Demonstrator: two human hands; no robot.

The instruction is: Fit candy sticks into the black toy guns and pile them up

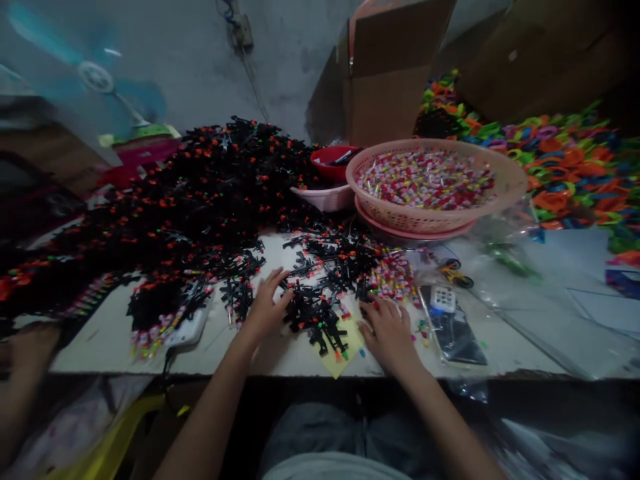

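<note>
My left hand (267, 310) is at the left edge of a small heap of black toy guns (310, 307) with orange and green tips. Its thumb and fingers are apart, and I see nothing held between them. Over on the heap's right side, my right hand (393, 333) rests low with bent, parted fingers. Its fingertips are close to a black toy gun and to small pink-and-yellow pieces (395, 273); whether they touch is too blurred to tell. Under the heap's front lies a yellow paper (337, 363).
A large mound of black toy guns (200, 180) covers the back left. A pink basket (510, 177) of small colourful pieces stands back right, beside a red bowl (325, 167). A bagged phone-like item (457, 337) lies right. Another person's hand (35, 347) is far left.
</note>
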